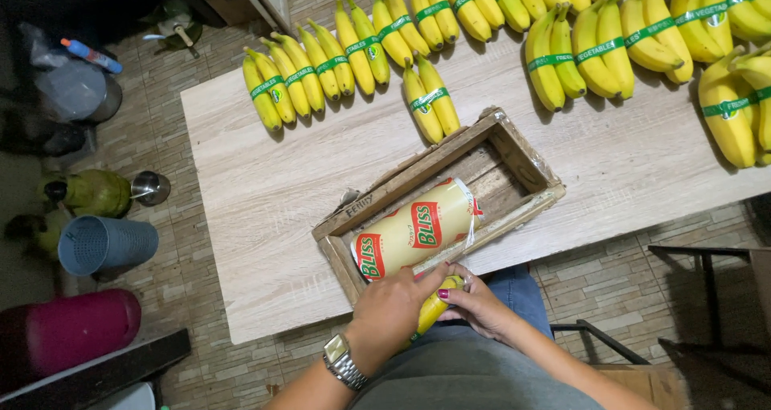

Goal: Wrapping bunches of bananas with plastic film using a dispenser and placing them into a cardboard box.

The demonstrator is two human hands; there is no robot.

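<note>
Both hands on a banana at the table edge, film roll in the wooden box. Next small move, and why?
Probably pull film from the yellow roll toward the banana: both the left hand and right hand hold it unbanded, while the bunches on the table wear green bands.

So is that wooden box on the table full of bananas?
No, the wooden box holds only a yellow roll of printed film; the banded bananas lie outside it on the table.
</note>
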